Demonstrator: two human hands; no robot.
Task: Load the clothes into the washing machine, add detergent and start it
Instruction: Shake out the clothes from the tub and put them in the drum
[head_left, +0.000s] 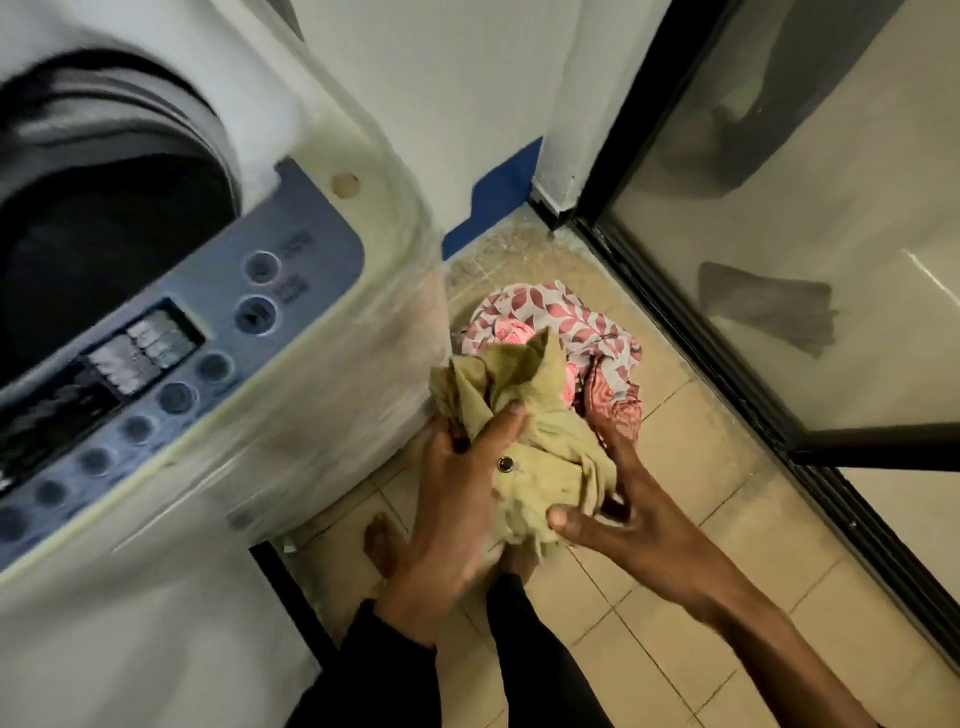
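While we look down through the head camera, our left hand (457, 467) and right hand (618, 499) curl their fingers around a bundle of olive-green cloth (535, 441), gripping it from both sides just above the tiled floor (701, 597), apparently so nothing slips loose in the lift. Behind the bundle a pink leaf-print garment (566, 322) lies on the floor beside the washing machine (291, 332), whose open drum (104, 208) waits up to our left, lid out of the way.

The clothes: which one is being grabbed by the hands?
The plain green cloth. Both hands grip it, while the pink leafy cloth lies untouched on the floor behind it.
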